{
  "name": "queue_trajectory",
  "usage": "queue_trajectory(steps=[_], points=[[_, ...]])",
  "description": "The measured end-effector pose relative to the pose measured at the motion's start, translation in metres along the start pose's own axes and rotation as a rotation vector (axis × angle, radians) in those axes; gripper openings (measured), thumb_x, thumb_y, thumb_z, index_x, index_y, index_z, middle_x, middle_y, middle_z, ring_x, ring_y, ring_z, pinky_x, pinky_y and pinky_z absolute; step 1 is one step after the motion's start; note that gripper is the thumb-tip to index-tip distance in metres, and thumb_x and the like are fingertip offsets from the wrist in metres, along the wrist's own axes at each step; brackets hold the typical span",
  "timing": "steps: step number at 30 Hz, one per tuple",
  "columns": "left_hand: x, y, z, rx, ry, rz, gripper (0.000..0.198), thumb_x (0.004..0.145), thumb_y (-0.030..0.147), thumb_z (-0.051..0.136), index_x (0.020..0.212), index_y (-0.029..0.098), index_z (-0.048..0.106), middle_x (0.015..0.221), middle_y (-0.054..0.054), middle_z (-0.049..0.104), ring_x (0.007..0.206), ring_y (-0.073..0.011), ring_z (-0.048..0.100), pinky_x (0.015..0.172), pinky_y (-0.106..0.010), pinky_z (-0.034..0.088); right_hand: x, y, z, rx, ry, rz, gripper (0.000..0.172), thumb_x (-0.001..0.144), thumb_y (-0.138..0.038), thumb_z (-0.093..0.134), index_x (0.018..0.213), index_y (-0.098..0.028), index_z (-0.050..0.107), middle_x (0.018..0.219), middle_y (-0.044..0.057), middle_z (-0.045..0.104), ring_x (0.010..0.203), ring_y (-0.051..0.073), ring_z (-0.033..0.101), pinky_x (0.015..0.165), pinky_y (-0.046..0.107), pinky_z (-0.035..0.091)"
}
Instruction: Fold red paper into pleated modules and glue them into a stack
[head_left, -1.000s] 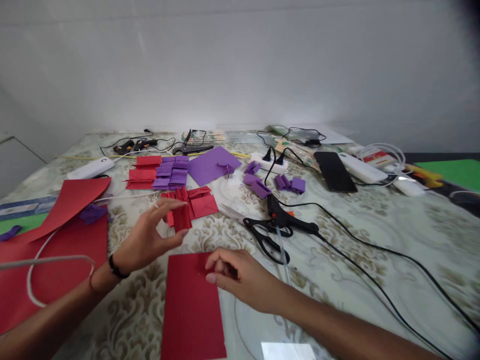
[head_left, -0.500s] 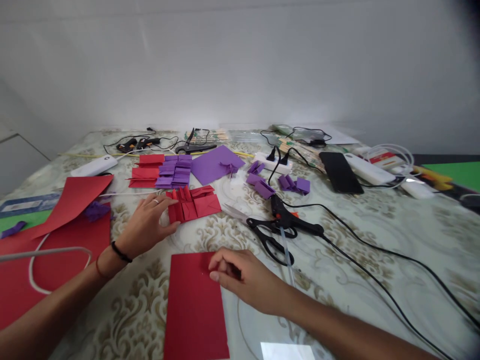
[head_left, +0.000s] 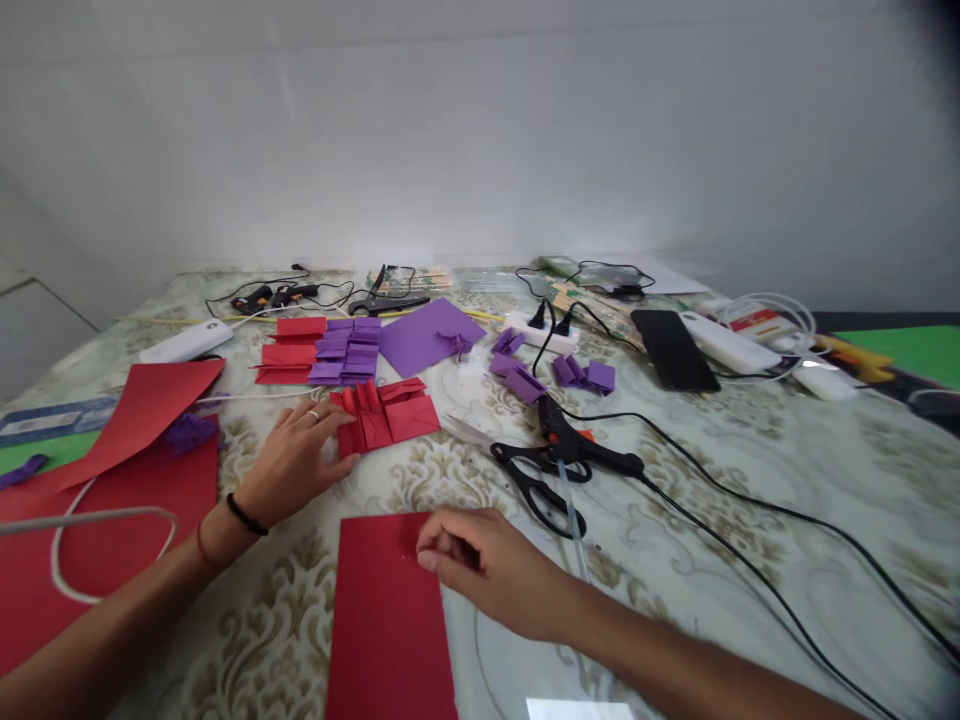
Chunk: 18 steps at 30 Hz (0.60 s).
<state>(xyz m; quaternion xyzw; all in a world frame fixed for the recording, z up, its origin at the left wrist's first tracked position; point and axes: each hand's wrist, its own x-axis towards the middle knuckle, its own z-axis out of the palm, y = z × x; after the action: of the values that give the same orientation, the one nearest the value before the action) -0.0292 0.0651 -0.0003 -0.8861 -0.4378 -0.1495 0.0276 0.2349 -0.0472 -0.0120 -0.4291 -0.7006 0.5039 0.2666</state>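
Note:
Fingertips of my left hand (head_left: 296, 455) rest at the left end of a row of folded red paper pieces (head_left: 394, 412). Thumb and fingers there are apart, around the end of the row. My right hand (head_left: 491, 565) is loosely curled, with nothing visible in it, over the upper right corner of a flat red paper sheet (head_left: 390, 620). Black-handled scissors (head_left: 536, 490) lie half open to the right of the folded pieces. A black glue gun (head_left: 589, 445) lies across their handles, a clear glue stick at its rear. Behind the row sit folded purple pieces (head_left: 346, 350) beside red ones (head_left: 289, 350).
Purple paper (head_left: 420, 335) and loose purple folds (head_left: 517, 375) lie farther back. A white power strip (head_left: 551, 333), black phone (head_left: 673, 348) and white power banks (head_left: 727, 342) stand right. Large red sheets (head_left: 150, 510) and a white cable cover the left side. Black cords cross the right.
The view has shifted slightly, so things sit a little lower. Both hands stay in nearly the same place, and the paper pieces have not visibly moved.

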Motion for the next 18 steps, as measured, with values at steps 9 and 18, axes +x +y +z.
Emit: queue_trajectory(steps=[9,18], points=[[-0.002,0.001,0.004,0.015,0.058,0.018,0.033,0.086,0.028,0.072,0.117,0.019,0.068,0.122,-0.014,0.071,0.121,-0.037,0.062,0.106,-0.055,0.049,-0.02,-0.048,-0.09,-0.581,0.286,-0.06,0.035,0.103,-0.039,0.047,0.077,-0.021,0.061,0.07,0.001,0.065,0.064,0.016,0.06,0.063,0.027,0.041],[0.003,-0.005,0.018,-0.19,0.044,-0.031,0.069,0.086,0.039,0.075,0.144,0.015,0.045,0.157,-0.025,0.041,0.15,-0.0416,0.038,0.12,-0.061,0.038,-0.035,0.013,-0.182,-0.924,0.157,0.411,0.044,0.077,-0.037,0.069,0.114,-0.016,0.065,0.107,0.016,0.075,0.097,0.033,0.073,0.082,0.038,0.054]])
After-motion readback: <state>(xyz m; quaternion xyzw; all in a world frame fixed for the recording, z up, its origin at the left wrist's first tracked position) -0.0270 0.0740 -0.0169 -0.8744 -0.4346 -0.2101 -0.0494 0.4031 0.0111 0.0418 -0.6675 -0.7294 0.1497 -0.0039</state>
